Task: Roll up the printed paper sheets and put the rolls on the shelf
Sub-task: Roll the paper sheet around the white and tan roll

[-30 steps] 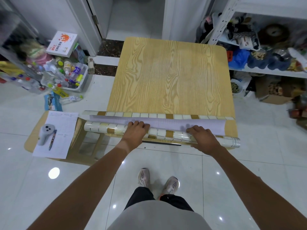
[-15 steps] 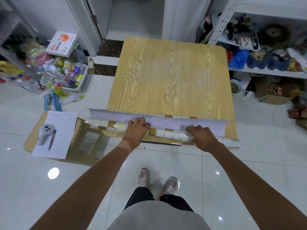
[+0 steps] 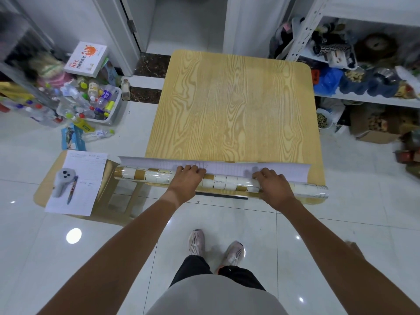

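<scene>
A long roll of printed paper (image 3: 227,183), with white and gold tile squares, lies along the near edge of the wooden table (image 3: 234,105). Its loose white tail (image 3: 229,165) curls up just beyond the roll. My left hand (image 3: 185,180) presses on the roll left of its middle, fingers curled over the top. My right hand (image 3: 271,184) grips the roll toward its right end. The roll overhangs the table on the left. The white metal shelf (image 3: 363,96) stands to the right of the table, packed with things.
A low stool (image 3: 43,192) at the left holds a paper form (image 3: 86,178), a grey controller (image 3: 62,181) and a pen (image 3: 72,189). A bin of bottles (image 3: 100,103) and a white box (image 3: 86,59) sit on the floor at left. A cardboard box (image 3: 375,130) lies under the shelf.
Both hands have rolled the paper away from me; the printed strip beyond the tail is now covered and only the white tail remains unrolled. The roll has grown thicker.
</scene>
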